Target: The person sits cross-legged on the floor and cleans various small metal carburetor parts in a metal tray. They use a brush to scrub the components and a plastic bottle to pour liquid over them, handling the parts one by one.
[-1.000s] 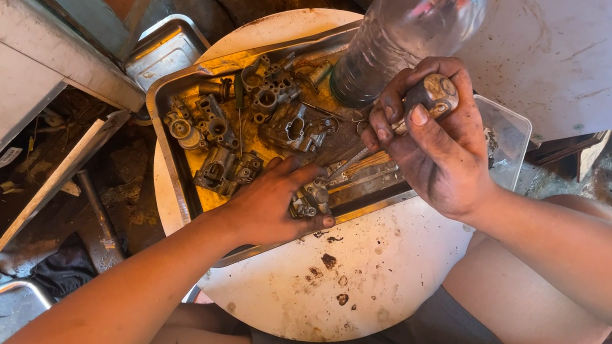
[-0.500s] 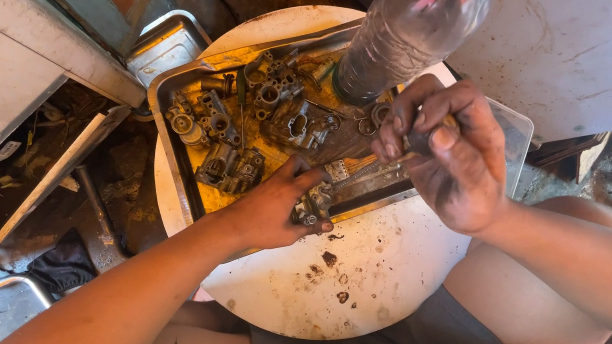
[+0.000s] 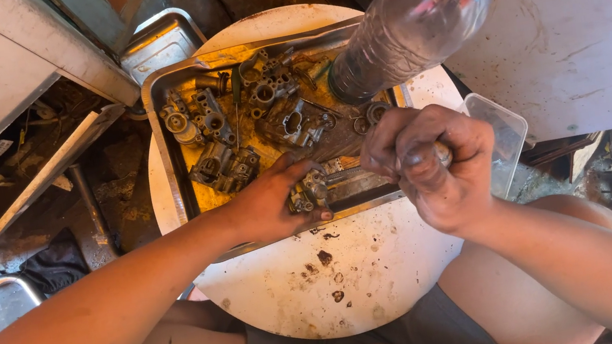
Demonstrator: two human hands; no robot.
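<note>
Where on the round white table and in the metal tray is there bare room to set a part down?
Free: the near half of the round white table, between the tray's front rim and the person's lap, only a few dark crumbs. Crowded: the metal tray, filled by engine parts, the plastic bottle, the left hand and right hand.

Metal tray [image 3: 167, 148] on round white table [image 3: 353, 270].

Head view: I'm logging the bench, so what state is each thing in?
Plastic bottle: capped, standing in the tray.
Metal tray: holds greasy metal parts.
Metal part: gripped by left hand.
Right hand: fisted around a tool.
Clear container: open.
</note>
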